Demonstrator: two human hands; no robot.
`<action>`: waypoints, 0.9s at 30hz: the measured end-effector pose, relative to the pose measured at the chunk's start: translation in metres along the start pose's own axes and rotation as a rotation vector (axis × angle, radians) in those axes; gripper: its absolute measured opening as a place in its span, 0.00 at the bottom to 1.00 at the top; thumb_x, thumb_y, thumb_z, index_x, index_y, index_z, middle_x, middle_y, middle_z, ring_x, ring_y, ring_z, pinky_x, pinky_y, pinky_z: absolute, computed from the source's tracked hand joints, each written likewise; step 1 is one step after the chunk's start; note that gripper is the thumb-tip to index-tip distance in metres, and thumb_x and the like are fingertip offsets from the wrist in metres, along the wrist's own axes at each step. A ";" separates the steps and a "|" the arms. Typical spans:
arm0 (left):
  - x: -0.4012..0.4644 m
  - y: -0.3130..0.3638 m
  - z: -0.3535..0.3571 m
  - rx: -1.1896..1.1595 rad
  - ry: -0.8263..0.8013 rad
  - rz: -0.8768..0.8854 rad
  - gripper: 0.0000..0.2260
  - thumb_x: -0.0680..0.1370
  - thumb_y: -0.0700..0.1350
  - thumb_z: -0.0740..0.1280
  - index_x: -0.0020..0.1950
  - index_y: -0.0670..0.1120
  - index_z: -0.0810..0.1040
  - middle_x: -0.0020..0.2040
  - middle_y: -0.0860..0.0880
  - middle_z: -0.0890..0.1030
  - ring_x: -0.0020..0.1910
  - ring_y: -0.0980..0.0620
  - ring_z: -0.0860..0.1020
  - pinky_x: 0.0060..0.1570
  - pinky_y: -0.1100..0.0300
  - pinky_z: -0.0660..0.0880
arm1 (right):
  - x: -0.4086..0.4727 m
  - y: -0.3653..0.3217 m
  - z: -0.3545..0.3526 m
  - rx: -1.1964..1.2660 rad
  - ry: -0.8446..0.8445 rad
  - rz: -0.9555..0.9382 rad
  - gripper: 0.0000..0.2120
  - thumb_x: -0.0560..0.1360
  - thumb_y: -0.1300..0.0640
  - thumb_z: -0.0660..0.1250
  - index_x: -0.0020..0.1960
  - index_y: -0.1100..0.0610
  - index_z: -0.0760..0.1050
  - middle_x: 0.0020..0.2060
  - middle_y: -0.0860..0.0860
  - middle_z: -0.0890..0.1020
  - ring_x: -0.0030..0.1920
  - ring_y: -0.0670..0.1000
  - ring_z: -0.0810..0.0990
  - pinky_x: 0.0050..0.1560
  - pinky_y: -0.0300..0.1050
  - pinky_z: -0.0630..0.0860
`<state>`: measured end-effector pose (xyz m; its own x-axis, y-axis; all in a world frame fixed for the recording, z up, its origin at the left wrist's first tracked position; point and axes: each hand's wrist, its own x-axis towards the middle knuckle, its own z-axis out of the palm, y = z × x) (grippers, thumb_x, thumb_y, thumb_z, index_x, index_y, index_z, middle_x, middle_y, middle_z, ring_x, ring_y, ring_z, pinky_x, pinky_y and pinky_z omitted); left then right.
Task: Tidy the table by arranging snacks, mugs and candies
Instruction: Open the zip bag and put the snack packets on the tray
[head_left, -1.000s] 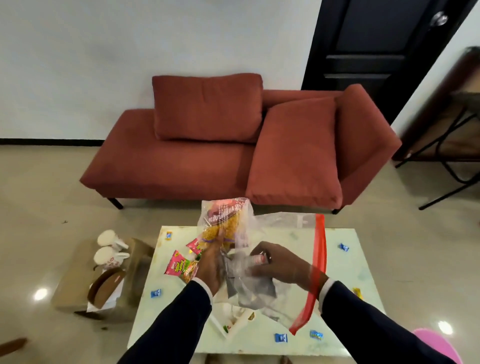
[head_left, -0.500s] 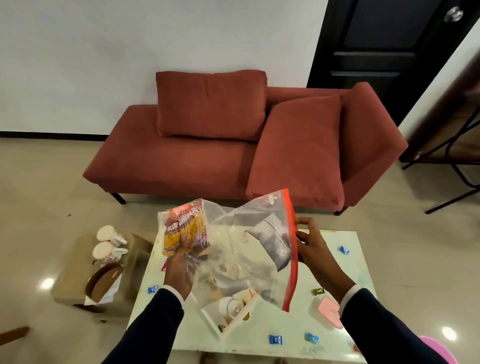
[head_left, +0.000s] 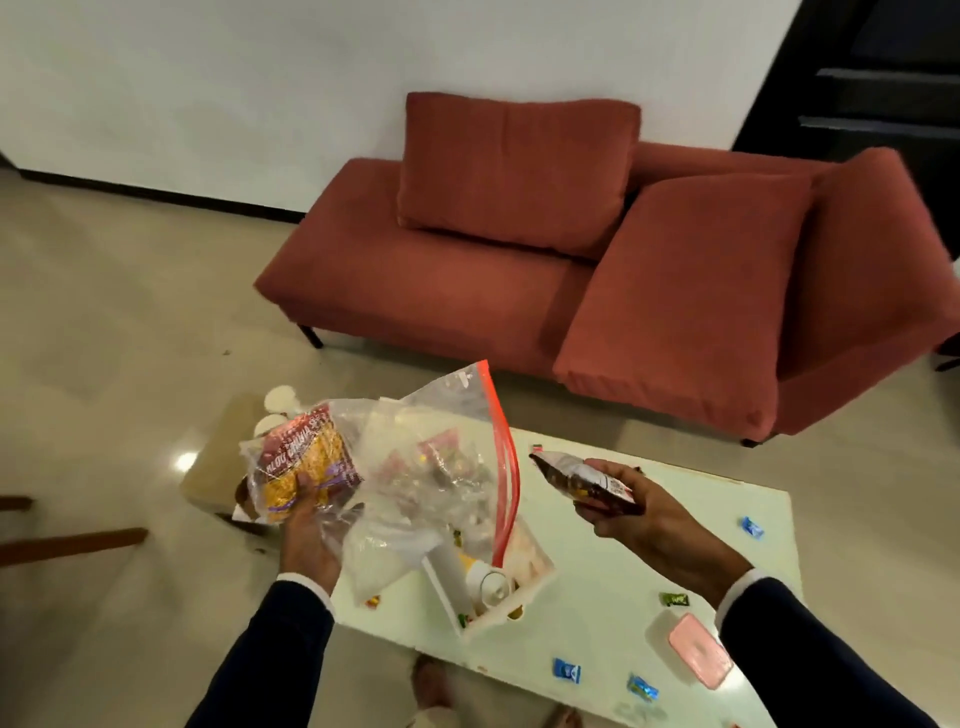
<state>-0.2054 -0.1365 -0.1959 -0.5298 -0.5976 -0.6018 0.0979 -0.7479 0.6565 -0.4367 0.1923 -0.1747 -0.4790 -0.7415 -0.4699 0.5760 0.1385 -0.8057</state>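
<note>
now the right hand (head_left: 641, 512) — empty a moment ago — grips a dark packet (head_left: 584, 480) beside the bag (head_left: 447, 467), which the left hand (head_left: 311, 530) holds over the table (head_left: 623, 571) — ready for loading.

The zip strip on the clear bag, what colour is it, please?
Red zip strip, clearest in the head view.

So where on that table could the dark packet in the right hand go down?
Bare tabletop lies between the white box and the right hand, and beyond that hand toward the blue candy. The near right corner is crowded: green candy, pink lid, more blue candies.
</note>
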 end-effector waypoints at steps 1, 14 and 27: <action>0.000 0.005 -0.006 -0.011 0.033 0.045 0.32 0.82 0.63 0.58 0.79 0.43 0.64 0.60 0.41 0.78 0.51 0.45 0.82 0.48 0.54 0.79 | 0.010 0.004 0.004 -0.020 0.036 0.007 0.32 0.69 0.80 0.68 0.67 0.57 0.74 0.61 0.58 0.82 0.59 0.56 0.83 0.54 0.43 0.81; 0.019 0.052 -0.134 -0.008 0.437 0.219 0.23 0.82 0.56 0.62 0.75 0.47 0.71 0.64 0.43 0.82 0.60 0.42 0.82 0.56 0.45 0.82 | 0.204 0.084 0.100 -0.537 0.291 0.139 0.17 0.71 0.62 0.78 0.58 0.63 0.82 0.48 0.58 0.87 0.43 0.53 0.86 0.42 0.43 0.83; 0.126 -0.024 -0.265 0.009 0.373 0.091 0.22 0.84 0.53 0.59 0.74 0.44 0.70 0.49 0.45 0.85 0.37 0.53 0.85 0.36 0.62 0.83 | 0.381 0.233 0.114 -1.017 0.134 0.219 0.17 0.75 0.65 0.72 0.63 0.61 0.76 0.56 0.54 0.83 0.57 0.57 0.81 0.53 0.44 0.73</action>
<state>-0.0512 -0.2705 -0.4080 -0.1761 -0.7265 -0.6643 0.1220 -0.6857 0.7176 -0.4093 -0.1329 -0.5000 -0.5369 -0.5633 -0.6280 -0.1392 0.7934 -0.5926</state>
